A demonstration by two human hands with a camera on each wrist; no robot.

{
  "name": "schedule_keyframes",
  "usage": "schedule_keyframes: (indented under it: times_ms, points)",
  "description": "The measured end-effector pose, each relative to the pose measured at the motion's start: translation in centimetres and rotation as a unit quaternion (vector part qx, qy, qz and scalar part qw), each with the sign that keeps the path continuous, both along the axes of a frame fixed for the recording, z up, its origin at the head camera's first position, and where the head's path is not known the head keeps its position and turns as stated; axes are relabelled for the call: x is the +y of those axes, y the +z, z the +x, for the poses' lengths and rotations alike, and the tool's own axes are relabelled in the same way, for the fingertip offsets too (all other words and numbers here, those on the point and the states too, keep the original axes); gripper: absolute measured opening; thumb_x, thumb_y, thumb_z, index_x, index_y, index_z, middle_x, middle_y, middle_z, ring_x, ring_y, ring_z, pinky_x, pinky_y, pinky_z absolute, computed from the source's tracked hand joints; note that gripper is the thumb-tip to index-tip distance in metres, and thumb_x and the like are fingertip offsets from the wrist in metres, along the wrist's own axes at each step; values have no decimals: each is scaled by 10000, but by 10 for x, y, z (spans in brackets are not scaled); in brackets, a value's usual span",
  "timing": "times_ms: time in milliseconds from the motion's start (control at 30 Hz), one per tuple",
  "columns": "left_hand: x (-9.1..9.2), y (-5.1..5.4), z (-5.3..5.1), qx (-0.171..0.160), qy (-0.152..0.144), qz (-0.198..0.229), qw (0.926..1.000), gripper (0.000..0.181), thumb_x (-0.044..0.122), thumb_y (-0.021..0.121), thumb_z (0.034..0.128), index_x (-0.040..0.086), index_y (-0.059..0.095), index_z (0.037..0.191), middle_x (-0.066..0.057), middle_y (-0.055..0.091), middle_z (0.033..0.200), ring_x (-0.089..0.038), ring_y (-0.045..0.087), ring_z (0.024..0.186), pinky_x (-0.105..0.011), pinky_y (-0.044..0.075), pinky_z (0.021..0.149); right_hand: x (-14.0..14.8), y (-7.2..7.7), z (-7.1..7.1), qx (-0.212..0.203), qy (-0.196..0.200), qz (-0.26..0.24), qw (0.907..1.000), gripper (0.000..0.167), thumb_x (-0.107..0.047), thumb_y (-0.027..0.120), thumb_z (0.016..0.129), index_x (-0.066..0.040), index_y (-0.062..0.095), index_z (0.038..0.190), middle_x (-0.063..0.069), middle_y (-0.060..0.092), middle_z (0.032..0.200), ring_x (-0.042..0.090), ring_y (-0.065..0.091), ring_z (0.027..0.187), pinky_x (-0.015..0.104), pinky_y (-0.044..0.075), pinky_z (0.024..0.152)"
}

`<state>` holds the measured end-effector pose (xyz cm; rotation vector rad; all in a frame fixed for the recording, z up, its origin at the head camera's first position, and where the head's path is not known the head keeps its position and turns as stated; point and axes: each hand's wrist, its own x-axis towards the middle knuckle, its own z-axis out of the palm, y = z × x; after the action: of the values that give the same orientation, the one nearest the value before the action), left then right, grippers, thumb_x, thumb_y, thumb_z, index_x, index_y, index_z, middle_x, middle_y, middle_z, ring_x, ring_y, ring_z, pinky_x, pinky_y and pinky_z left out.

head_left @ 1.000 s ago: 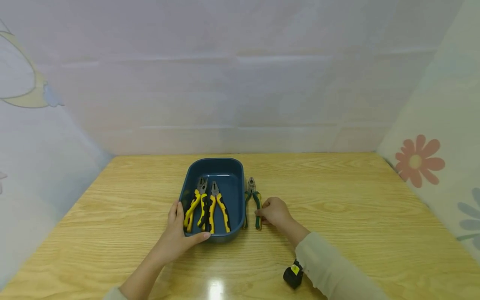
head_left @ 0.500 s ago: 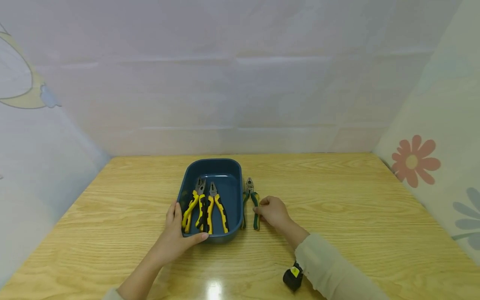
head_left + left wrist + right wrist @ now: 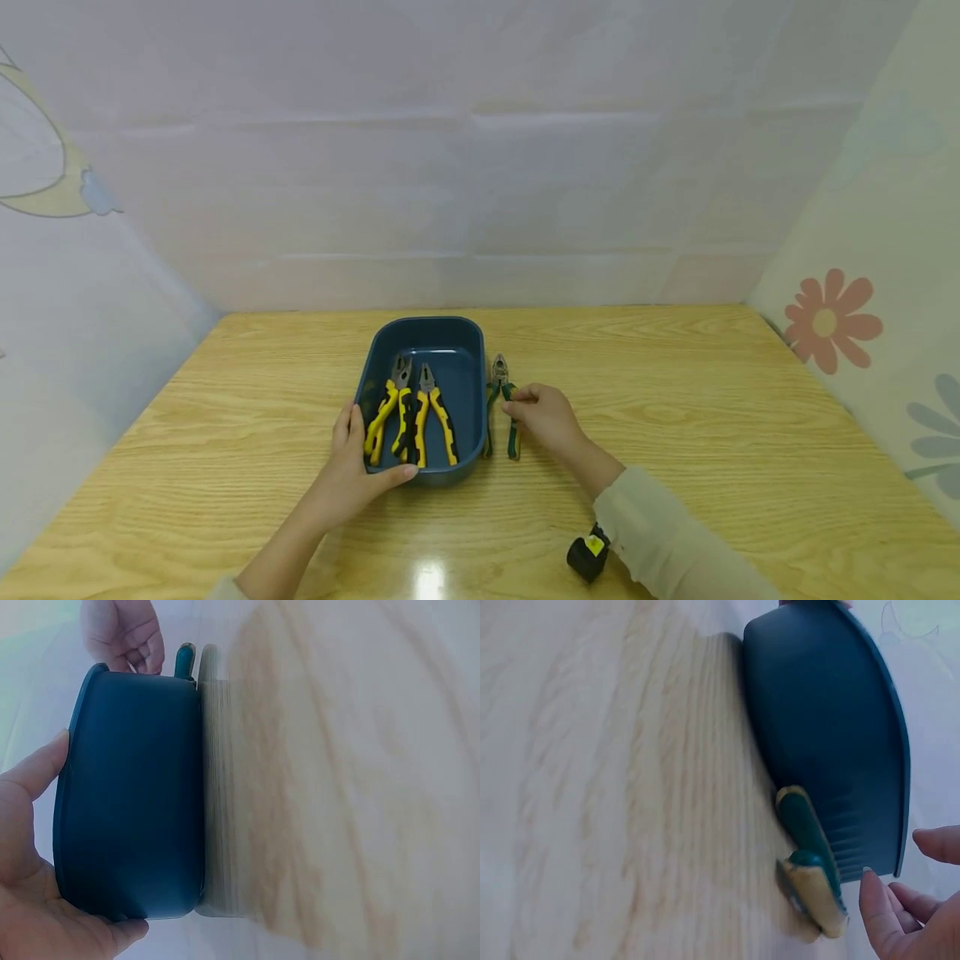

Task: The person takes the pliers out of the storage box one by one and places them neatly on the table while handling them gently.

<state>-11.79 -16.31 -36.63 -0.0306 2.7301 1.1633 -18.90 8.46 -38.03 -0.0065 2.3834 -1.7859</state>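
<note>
My left hand (image 3: 347, 487) grips the near left corner of a blue bin (image 3: 430, 318), thumb on the near rim and fingers along the left side. Inside the bin lie yellow-and-black pliers (image 3: 444, 421), some overlapping at the left. Green-handled pliers (image 3: 500, 367) lie on the table against the bin's right side, jaws pointing away. Over their right handle is my right hand (image 3: 553, 423); in the right wrist view its thumb and fingers (image 3: 879, 911) stand apart, beside the green handles (image 3: 810, 832) and the bin wall (image 3: 825, 712).
A black tape measure (image 3: 587, 558) with a yellow label lies near the front edge, beside my right sleeve (image 3: 660, 525). The wooden table (image 3: 675, 375) extends to a papered back wall (image 3: 480, 183); patterned side walls stand left and right.
My right hand has shifted slightly up and away along the green pliers' right handle, uncovering its lower part. The left hand, bin and pliers stay about where they were.
</note>
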Motion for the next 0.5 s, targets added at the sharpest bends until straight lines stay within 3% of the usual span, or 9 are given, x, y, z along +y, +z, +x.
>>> schedule_keyframes:
  times_ms: [233, 500]
  points:
    - [0, 0, -1, 2, -17, 36, 10000, 1144, 536, 632, 680, 38, -149, 1351, -128, -206, 1391, -438, 58, 1231, -551, 208, 924, 0, 7, 3, 89, -21, -388, 9992, 257, -75, 570, 822, 98, 528, 1009, 152, 533, 916, 319, 532, 872, 360, 469, 721]
    - [0, 1, 1, -30, -41, 30, 10000, 1140, 529, 629, 689, 29, -157, 1346, -114, -227, 1387, -439, 37, 1232, -555, 205, 923, -4, 17, 8, 118, -97, -461, 9988, 260, -92, 582, 822, 78, 544, 1014, 126, 542, 891, 324, 536, 852, 365, 468, 725]
